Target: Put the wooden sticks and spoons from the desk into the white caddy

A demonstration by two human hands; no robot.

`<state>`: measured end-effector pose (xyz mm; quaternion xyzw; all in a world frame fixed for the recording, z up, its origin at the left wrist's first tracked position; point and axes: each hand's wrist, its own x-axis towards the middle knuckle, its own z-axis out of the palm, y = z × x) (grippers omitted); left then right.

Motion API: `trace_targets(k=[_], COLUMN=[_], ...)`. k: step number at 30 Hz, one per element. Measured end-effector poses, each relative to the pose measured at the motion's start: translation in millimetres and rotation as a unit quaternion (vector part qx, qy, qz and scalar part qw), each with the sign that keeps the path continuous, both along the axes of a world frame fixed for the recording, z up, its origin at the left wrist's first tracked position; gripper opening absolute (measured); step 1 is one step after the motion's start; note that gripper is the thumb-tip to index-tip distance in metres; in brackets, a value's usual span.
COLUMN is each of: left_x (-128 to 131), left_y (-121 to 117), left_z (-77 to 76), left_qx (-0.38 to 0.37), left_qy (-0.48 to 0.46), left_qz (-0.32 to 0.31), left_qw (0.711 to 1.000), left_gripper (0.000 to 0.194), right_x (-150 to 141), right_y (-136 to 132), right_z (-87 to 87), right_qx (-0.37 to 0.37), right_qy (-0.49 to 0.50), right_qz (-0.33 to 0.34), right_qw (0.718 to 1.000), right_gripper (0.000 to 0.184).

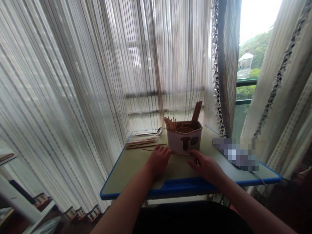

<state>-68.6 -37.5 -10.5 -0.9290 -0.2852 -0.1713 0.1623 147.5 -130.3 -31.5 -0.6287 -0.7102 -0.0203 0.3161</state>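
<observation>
My left hand [159,160] rests on the desk in front of a utensil caddy [173,142], its fingers curled over a thin chopstick [180,153]. A slim wooden length sticks out on both sides of that fist; I cannot tell whether it is one piece. My right hand [207,165] lies to the right, thumb and forefinger apart, with a fingertip at the chopstick's right end. The white caddy has a brown inside and dark printed shapes. Light wooden sticks [170,123] stand in its left part, and dark brown chopsticks [197,111] lean at its back right.
Left of the caddy lie several chopsticks [140,143] in a row, with a slotted metal spoon [159,131] behind them. A blurred-out flat object [236,156] with a cable sits on the right side of the blue-edged desk [126,172]. Sheer curtains [97,81] hang behind.
</observation>
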Motion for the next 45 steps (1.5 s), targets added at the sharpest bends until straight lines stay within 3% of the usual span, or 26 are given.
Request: trace_targets(k=[2,6,11,19,22,25,30,33,35,37,39,42,45], left_x=[2.6,2.2,0.3,-2.2,-4.7,-5.3,-3.6,-3.6,-4.1,-5.1,-6.4,-8.1,-8.9], left_y=[-4.4,-6.8,-1.9,16.2,20.9,22.9,18.6,15.3,15.8,19.0,24.0,31.0,35.2], left_z=[1.8,4.7,2.6,-9.0,-13.7,-15.4,-9.5,-6.8,-8.1,-11.8,-16.6,-22.7,-26.3], left_qx=[-0.005,-0.037,-0.032,-0.057,-0.083,-0.093,-0.080,-0.061,-0.053,-0.053,-0.066,-0.112,-0.156], left_qy=[0.037,0.073,0.059,-0.046,-0.052,-0.053,-0.032,-0.034,-0.052,-0.098,-0.145,-0.160,-0.151], left_qz=[-0.026,-0.019,-0.012,0.143,0.167,0.148,0.071,0.042,0.036,0.057,0.096,0.129,0.144], left_qw=[0.999,0.996,0.998,0.987,0.981,0.983,0.994,0.997,0.997,0.992,0.983,0.972,0.966], left_gripper=[0.028,0.032,0.029,0.027,0.028,0.029,0.028,0.028,0.029,0.037,0.047,0.050,0.046], right_x=[0.9,2.2,3.0,8.0,11.6,13.1,-5.3,-23.2,-27.4,-20.1,-2.6,29.8,52.1], right_y=[-0.3,-0.8,-4.9,-9.9,-9.6,-6.6,3.4,8.2,9.7,10.0,10.6,18.0,36.8], right_z=[-1.0,-3.8,-4.5,-1.6,0.5,4.2,6.2,6.5,14.9,33.6,60.3,101.5,127.7], right_qx=[0.025,0.047,0.079,0.133,0.137,0.138,0.108,0.034,0.015,0.048,0.132,0.289,0.359], right_qy=[0.012,0.013,-0.002,0.134,0.213,0.306,0.504,0.484,0.448,0.428,0.408,0.288,0.145], right_qz=[0.018,0.048,0.043,-0.067,-0.075,-0.052,0.039,0.086,0.086,0.061,0.010,-0.078,-0.111], right_qw=[0.999,0.998,0.996,0.980,0.964,0.940,0.856,0.870,0.890,0.900,0.903,0.910,0.915], right_gripper=[0.040,0.032,0.029,0.028,0.029,0.032,0.041,0.041,0.040,0.042,0.044,0.044,0.040])
